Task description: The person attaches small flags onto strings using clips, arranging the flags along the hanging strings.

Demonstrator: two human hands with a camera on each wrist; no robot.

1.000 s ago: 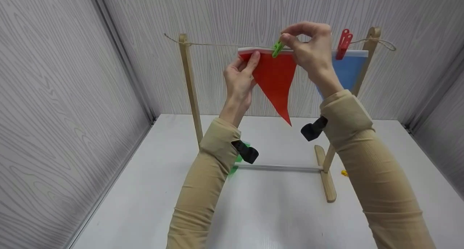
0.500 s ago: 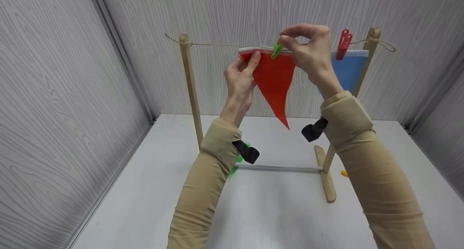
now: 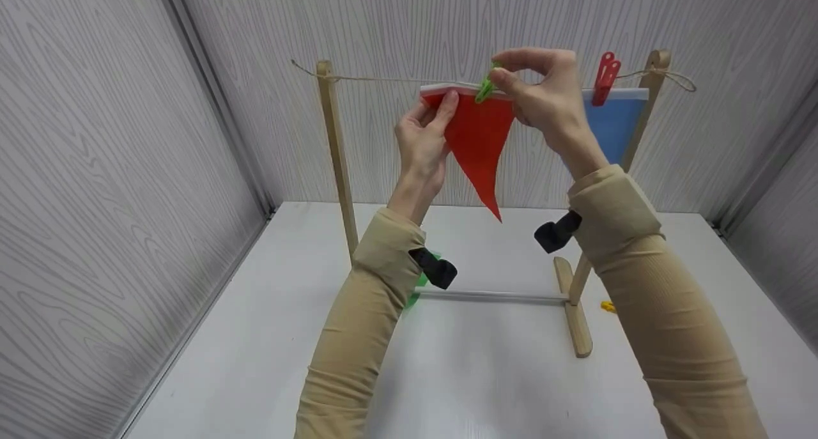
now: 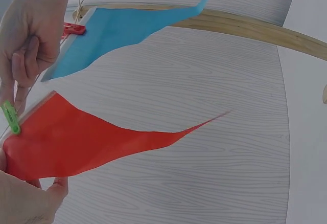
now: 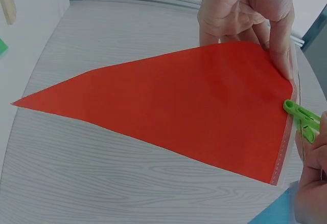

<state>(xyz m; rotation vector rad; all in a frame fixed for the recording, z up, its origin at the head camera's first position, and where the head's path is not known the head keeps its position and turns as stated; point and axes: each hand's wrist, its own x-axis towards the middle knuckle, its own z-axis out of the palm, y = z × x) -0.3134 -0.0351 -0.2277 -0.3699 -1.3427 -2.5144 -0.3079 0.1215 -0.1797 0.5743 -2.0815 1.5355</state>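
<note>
A red pennant [image 3: 478,135] with a white top band hangs at the string [image 3: 377,78], its pointed tip downward. Near its upper left corner, my left hand [image 3: 420,145] pinches the band, thumb in front and fingers behind. My right hand [image 3: 543,91] pinches the handle end of a green clothespin [image 3: 484,92] between thumb and index finger. In the right wrist view, the clothespin's nose [image 5: 290,106] overlaps the pennant's banded edge, about midway along it. To the right, a blue pennant [image 3: 615,129] hangs under a red clothespin [image 3: 605,81], partly behind my right hand.
Wooden posts [image 3: 337,164] hold the string at both ends, joined low by a pale crossbar [image 3: 492,295]. A wooden foot [image 3: 580,333] stands on the white table. Beside my right sleeve lies a small yellow object [image 3: 608,307]; something green [image 3: 412,300] shows behind my left sleeve.
My right hand has shifted slightly down and left with the green clothespin. The red pennant's tip has swung a little left. My left hand has barely moved.
</note>
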